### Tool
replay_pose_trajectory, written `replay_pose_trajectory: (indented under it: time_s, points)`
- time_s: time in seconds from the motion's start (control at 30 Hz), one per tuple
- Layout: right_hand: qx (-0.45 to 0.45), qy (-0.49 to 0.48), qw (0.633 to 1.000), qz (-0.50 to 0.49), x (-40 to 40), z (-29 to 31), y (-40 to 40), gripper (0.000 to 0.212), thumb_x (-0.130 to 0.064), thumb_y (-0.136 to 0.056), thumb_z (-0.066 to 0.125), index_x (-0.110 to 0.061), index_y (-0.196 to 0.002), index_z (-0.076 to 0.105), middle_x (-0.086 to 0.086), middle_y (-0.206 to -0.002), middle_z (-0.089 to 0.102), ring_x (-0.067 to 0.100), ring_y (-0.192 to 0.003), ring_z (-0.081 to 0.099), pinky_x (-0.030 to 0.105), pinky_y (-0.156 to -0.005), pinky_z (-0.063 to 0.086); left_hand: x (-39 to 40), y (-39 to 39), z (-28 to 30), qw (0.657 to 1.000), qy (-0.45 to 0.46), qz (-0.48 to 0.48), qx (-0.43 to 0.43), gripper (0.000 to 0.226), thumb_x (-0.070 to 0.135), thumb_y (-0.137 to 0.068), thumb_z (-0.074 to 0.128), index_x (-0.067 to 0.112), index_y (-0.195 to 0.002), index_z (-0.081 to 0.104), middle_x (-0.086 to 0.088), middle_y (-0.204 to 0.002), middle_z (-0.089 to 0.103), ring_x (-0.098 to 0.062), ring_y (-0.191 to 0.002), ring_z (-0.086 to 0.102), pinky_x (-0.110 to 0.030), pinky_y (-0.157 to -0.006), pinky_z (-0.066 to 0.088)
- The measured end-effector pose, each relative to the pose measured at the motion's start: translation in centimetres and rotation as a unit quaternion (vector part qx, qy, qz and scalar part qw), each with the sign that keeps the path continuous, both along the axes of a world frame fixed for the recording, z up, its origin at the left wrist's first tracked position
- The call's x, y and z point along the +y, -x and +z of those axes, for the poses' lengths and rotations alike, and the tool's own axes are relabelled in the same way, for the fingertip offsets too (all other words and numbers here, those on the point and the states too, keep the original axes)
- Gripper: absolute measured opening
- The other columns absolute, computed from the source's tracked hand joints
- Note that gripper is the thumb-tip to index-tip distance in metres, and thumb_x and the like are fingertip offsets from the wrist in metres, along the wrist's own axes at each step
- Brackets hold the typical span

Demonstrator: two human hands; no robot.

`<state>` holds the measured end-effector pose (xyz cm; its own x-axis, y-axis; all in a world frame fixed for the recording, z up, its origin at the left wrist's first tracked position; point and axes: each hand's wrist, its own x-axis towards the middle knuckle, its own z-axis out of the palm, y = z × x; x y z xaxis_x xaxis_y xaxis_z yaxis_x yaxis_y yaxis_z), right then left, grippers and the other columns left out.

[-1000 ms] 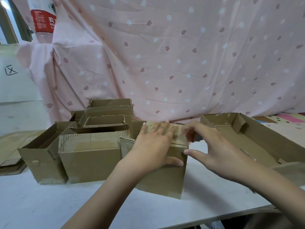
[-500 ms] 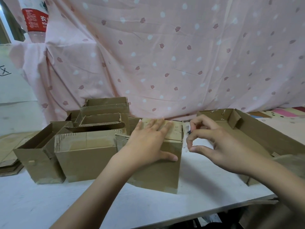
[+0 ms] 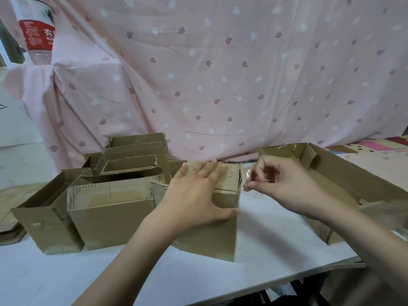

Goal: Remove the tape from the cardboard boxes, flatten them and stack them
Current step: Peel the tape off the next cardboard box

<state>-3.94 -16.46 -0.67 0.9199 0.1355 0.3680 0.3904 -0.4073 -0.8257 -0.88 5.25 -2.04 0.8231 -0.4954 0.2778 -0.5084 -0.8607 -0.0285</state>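
Closed brown box at frame centre on the white bench, top flaps scuffed, torn paper along the right edge. Left hand flat on top, fingers straight, thumb down the front face. Right hand just right of the box, fingers curled, pinching clear tape. Open boxes at left, shallow tray box at right.

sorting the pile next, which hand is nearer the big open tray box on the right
Right. The right hand pinches clear tape just beside the tray box; the left hand lies flat on the closed box.
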Motion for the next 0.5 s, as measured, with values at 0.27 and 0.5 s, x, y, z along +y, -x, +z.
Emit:
replay_pose_trajectory:
  time_s: [0.27,0.5]
  points:
    - [0.1,-0.079,0.99,-0.056,0.2,-0.6,-0.1,0.017,-0.001,-0.092,0.067,-0.01,-0.105,0.061,0.009,-0.081,0.078,0.025,-0.083,0.077,0.049,-0.094,0.056,-2.1,0.5,0.2,0.999,0.019,0.036,-0.017,0.102,0.089,-0.072,0.034,0.026,-0.152,0.03,-0.001,-0.162,0.026,-0.02,-0.149,0.022,-0.051,-0.122,0.009]
    - [0.079,-0.083,0.993,-0.026,0.4,-0.3,0.2,0.015,0.01,-0.093,0.06,0.002,-0.09,0.073,0.019,-0.076,0.075,0.035,-0.078,0.075,0.036,-0.077,0.062,-3.6,0.9,-0.5,0.997,0.016,0.062,-0.036,0.087,0.065,-0.076,0.031,0.014,-0.146,0.036,-0.01,-0.16,0.029,-0.03,-0.146,0.025,-0.051,-0.12,0.013]
